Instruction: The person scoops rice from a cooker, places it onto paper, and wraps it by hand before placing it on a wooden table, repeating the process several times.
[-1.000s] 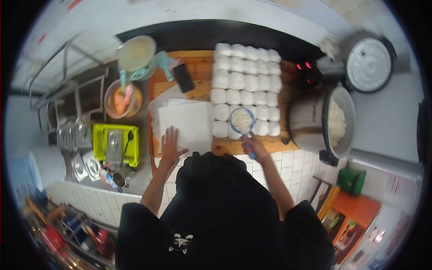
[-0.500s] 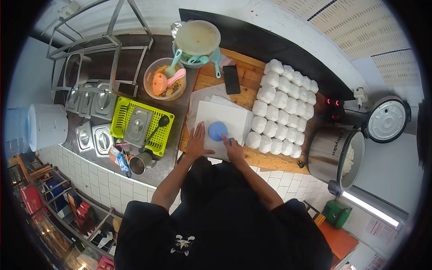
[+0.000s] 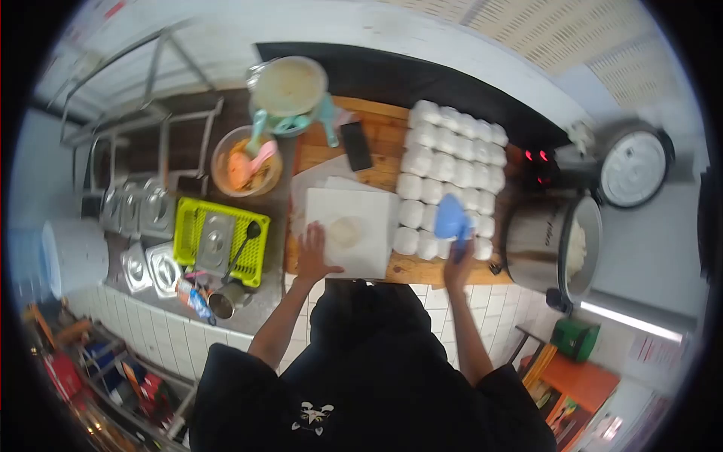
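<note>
My left hand [image 3: 314, 256] lies with its fingers spread on the left edge of a stack of white paper sheets [image 3: 369, 211]. On the top sheet is a flat, round, pale patch of what looks like rice [image 3: 346, 233]. My right hand [image 3: 459, 265] is wrapped round the handle of a blue scoop [image 3: 450, 217], held over the front of the rows of white wrapped bundles [image 3: 444, 151]. The scoop's bowl hides some bundles and is slightly blurred.
A large steel rice cooker [image 3: 536, 241] stands right of the bundles, its lid [image 3: 634, 169] behind. At left are a green basket [image 3: 184, 245], a bowl of orange food [image 3: 263, 181] and steel lids. A black phone [image 3: 355, 146] lies behind the paper.
My right hand has lifted the blue scoop off the paper and carried it right, uncovering the round patch. My left hand stays on the paper. The whole view has shifted.
</note>
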Motion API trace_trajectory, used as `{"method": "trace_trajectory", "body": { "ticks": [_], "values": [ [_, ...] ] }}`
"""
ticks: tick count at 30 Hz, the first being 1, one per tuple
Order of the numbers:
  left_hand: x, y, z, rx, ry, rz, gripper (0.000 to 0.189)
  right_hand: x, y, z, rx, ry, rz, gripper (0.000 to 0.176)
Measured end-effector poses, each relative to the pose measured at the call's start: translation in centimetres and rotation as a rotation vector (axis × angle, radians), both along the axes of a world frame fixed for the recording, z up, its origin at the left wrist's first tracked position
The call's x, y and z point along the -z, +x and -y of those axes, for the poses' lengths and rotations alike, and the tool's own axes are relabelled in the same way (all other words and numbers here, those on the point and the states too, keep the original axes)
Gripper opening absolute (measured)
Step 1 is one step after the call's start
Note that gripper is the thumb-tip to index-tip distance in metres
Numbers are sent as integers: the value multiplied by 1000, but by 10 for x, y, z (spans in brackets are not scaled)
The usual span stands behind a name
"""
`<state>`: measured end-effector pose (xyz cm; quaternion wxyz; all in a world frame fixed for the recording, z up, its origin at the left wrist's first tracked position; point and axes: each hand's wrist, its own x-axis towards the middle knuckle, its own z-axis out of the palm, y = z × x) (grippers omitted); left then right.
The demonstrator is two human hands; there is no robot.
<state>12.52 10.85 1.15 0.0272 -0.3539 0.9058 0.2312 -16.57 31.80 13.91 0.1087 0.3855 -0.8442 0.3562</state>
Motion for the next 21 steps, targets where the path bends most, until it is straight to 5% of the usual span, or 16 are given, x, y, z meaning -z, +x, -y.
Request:
{"method": "trace_trajectory", "body": {
  "ticks": [5, 8, 9, 13, 15, 21],
  "values": [
    [18, 5, -6, 92, -198, -261, 145, -142, -135, -103, 447, -357, 55, 40],
    [29, 13, -16, 19, -230, -239, 146, -194, -213, -187, 617, -129, -153, 31],
    [31, 13, -24, -111, -136, -35, 147, -202, -240, -217, 667, -38, -150, 29],
    [13, -5, -50, -321, -150, 433, 146, -174, -328, -331, 787, 625, 29, 29],
    [26, -10, -57, -327, -180, 616, 139, -155, -370, -348, 818, 743, 85, 27],
    [49, 5, -64, -494, -69, 545, 128, -91, -448, -291, 499, 960, -51, 23]
  ]
}}
